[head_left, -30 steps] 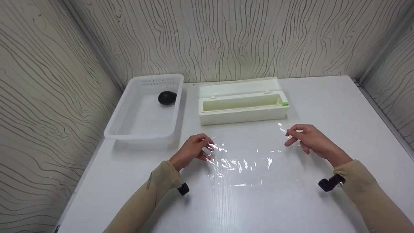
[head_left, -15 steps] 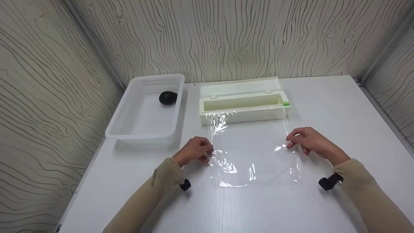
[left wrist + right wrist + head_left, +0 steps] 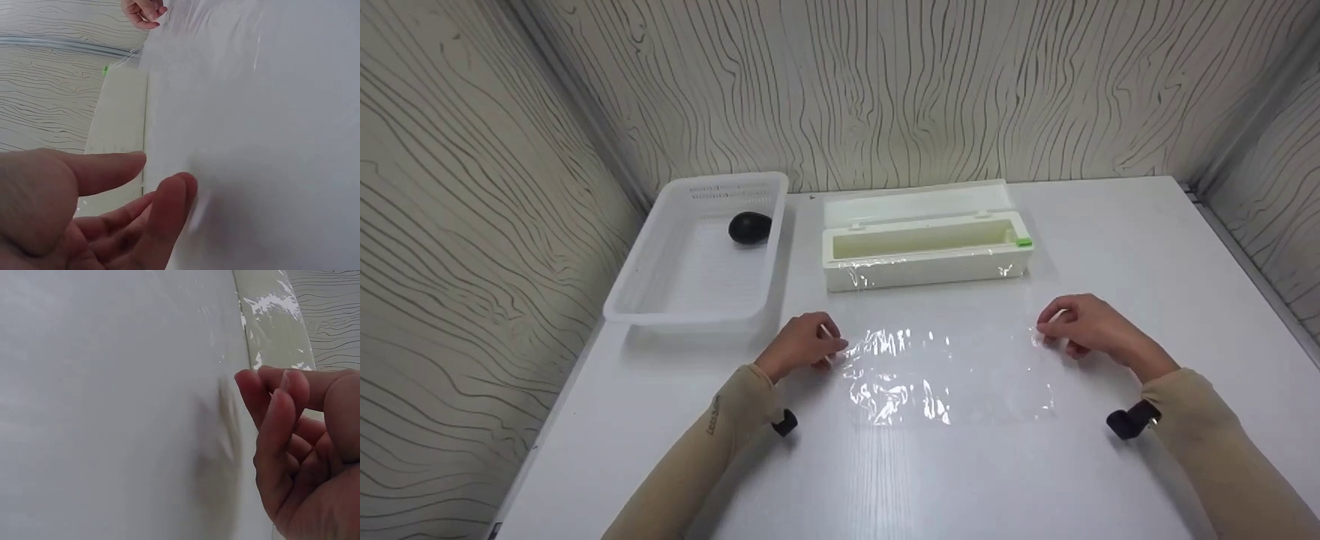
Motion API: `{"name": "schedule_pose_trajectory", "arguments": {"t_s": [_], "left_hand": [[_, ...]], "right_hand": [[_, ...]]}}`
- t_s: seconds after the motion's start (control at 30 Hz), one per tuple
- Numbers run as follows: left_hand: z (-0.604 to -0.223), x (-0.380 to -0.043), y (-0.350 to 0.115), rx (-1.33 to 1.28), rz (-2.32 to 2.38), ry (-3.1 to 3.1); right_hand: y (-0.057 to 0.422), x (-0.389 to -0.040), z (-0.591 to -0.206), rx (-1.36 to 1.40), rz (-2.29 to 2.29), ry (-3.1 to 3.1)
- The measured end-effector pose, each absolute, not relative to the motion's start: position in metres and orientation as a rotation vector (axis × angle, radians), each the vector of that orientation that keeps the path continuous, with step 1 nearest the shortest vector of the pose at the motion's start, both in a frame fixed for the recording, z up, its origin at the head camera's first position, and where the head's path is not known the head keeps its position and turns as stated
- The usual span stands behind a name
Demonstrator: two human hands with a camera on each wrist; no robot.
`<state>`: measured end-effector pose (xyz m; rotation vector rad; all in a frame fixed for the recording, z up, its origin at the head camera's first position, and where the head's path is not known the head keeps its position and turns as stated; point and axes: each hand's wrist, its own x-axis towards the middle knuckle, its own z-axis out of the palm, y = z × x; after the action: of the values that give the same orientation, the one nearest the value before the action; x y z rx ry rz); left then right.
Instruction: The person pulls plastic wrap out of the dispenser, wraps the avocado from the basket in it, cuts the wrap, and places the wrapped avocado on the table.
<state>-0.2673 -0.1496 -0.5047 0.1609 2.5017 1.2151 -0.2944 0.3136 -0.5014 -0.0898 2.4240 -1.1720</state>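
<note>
A sheet of clear plastic wrap (image 3: 930, 375) spreads from the front of the long white wrap box (image 3: 922, 270) over the table, wrinkled and glinting. My left hand (image 3: 802, 345) is at its left edge; in the left wrist view, a gap shows between thumb and forefinger, and those fingers (image 3: 174, 197) are bent with no film visible between them. At the opposite edge my right hand (image 3: 1087, 326) has thumb and fingertips drawn together, pinching the film's margin. The right wrist view shows these fingertips (image 3: 278, 405) close together; the thin film there is hard to make out.
The wrap box's lid (image 3: 915, 202) is tipped back, and a green slider (image 3: 1024, 242) sits at its right front corner. On the left stands a white plastic basket (image 3: 622, 292) containing a dark, egg-shaped object (image 3: 750, 227). Patterned walls (image 3: 900, 90) border the white table (image 3: 960, 487).
The wrap was raised between both hands half a second ago and lies lower now. My hands have drifted slightly apart, left hand leftward and right hand rightward. Box and basket stay put.
</note>
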Motion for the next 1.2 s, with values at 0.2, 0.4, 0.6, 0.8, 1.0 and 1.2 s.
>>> {"name": "schedule_pose_trajectory", "arguments": {"t_s": [0.2,0.4,0.6,0.8,1.0,1.2], "left_hand": [[-0.505,-0.288,-0.150,0.089,1.335,2.725],[-0.506,-0.300,-0.145,0.168,1.442,2.744],[-0.504,-0.311,-0.141,0.153,1.417,2.759],[-0.503,-0.324,-0.144,0.149,1.457,2.727],[-0.505,-0.334,-0.144,0.125,1.486,2.715],[-0.505,-0.339,-0.145,0.130,1.508,2.719]], "right_hand": [[0.314,-0.315,-0.487,-0.064,-1.194,2.600],[0.303,-0.340,-0.483,-0.065,-1.427,2.524],[0.290,-0.351,-0.485,-0.120,-1.533,2.472],[0.288,-0.354,-0.485,-0.077,-1.529,2.515],[0.284,-0.356,-0.486,-0.057,-1.526,2.517],[0.283,-0.358,-0.486,-0.049,-1.536,2.509]]}}
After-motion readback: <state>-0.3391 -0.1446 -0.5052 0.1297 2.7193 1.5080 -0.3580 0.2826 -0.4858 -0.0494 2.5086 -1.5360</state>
